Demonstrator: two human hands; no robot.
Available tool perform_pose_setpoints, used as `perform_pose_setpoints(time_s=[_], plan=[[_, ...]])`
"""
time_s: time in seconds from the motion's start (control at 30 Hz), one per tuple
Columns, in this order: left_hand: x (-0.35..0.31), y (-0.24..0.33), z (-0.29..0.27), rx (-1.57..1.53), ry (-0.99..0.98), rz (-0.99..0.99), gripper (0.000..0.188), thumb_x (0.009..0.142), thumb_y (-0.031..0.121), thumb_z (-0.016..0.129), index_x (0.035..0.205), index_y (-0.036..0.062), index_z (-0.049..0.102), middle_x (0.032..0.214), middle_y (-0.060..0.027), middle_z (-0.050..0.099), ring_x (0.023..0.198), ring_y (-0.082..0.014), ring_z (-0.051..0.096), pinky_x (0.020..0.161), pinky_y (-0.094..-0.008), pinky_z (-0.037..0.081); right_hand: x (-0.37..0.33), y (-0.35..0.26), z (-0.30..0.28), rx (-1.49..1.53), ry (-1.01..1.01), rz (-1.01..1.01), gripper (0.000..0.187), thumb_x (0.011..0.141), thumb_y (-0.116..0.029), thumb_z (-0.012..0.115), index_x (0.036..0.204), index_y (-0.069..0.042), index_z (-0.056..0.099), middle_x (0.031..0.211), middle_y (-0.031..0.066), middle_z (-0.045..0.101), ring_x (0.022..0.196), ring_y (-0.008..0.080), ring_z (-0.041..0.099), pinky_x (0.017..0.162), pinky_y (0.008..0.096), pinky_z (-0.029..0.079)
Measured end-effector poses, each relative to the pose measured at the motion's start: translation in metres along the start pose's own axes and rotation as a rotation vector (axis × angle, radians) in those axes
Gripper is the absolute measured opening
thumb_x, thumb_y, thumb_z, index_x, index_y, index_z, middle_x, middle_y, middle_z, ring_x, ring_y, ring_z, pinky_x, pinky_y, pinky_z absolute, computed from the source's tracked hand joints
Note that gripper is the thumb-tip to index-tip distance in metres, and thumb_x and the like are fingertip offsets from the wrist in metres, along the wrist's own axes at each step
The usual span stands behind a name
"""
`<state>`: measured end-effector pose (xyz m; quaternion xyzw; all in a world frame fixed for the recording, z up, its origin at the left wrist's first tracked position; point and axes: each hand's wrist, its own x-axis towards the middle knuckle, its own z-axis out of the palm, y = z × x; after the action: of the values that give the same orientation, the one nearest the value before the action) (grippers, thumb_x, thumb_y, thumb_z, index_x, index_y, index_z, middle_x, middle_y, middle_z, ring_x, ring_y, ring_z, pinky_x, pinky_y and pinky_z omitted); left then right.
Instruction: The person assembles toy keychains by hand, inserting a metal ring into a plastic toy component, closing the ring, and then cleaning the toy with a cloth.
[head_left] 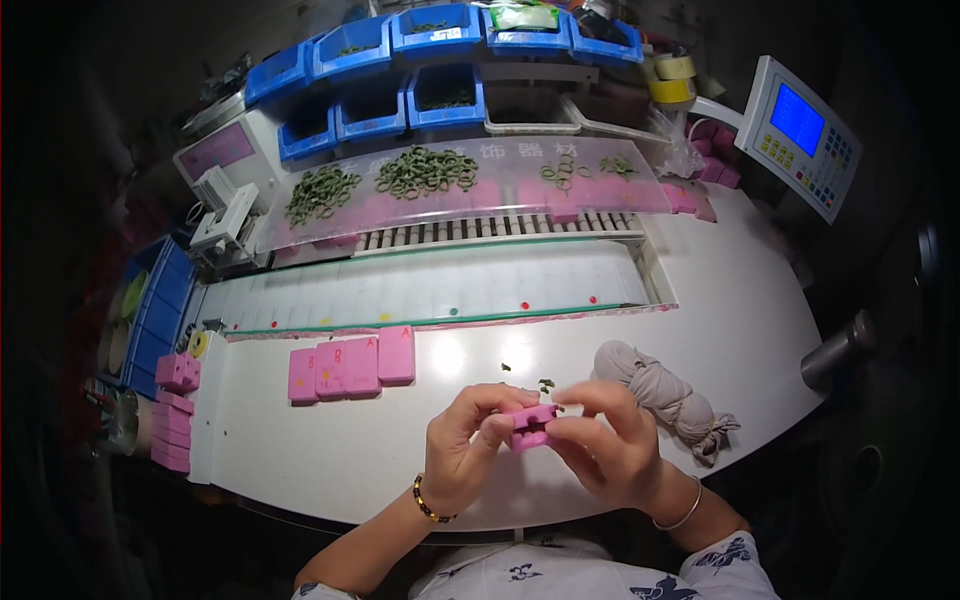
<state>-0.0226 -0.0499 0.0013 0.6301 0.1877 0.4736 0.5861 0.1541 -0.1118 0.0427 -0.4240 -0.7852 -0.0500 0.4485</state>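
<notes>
Over the front of the white table, my left hand [467, 440] is closed round a small pink block [531, 436], apparently a two-part mold, with a dark gap between its layers. My right hand [612, 445] is at the block's right side, its thumb against it. The right index finger is raised and slightly blurred, beside a tiny dark piece at the block's upper edge; I cannot tell whether the fingers pinch that piece. A few small dark green bits [546, 385] lie on the table just beyond my hands.
Several pink blocks [347, 368] lie left of my hands, and more are stacked [171, 436] at the left edge. A grey cloth bundle [655, 392] lies right. Behind are a conveyor [420, 285], a clear shelf with green rings [428, 172], blue bins [436, 30] and a control panel [800, 135].
</notes>
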Motion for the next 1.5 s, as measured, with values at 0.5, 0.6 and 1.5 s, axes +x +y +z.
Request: perform_pose_setpoints(time_s=[0.5,0.6,1.5], plan=[[0.003,0.004,0.004,-0.015,-0.003,-0.067,0.029,0.102,0.024,0.048,0.117,-0.0010,0.048,0.108,-0.0087,0.058,0.097,-0.0129,0.058,0.087,-0.0280,0.050,0.000,0.020,0.013,0.999,0.050,0.564,0.037,0.079,0.004,0.074,0.105,-0.006,0.050,0.101,0.0075,0.060,0.093,0.0125,0.060,0.080,0.0275,0.049],[0.003,0.010,0.001,-0.154,-0.023,-0.167,0.028,0.101,0.023,0.051,0.117,0.0001,0.049,0.111,-0.0082,0.057,0.104,-0.0131,0.056,0.091,-0.0293,0.049,0.003,0.022,0.011,0.968,0.005,0.511,0.039,0.079,0.004,0.074,0.107,-0.006,0.048,0.102,0.0084,0.060,0.093,0.0131,0.060,0.081,0.0280,0.049],[0.079,-0.032,-0.262,1.355,0.597,-0.131,0.036,0.070,0.027,0.080,0.092,0.0027,0.067,0.098,-0.0142,0.063,0.095,-0.0317,0.060,0.085,-0.0397,0.049,0.067,0.046,0.148,0.234,-0.403,0.221,0.072,0.071,-0.015,0.079,0.132,-0.001,0.044,0.131,0.0196,0.048,0.125,0.0393,0.041,0.105,0.0446,0.037]])
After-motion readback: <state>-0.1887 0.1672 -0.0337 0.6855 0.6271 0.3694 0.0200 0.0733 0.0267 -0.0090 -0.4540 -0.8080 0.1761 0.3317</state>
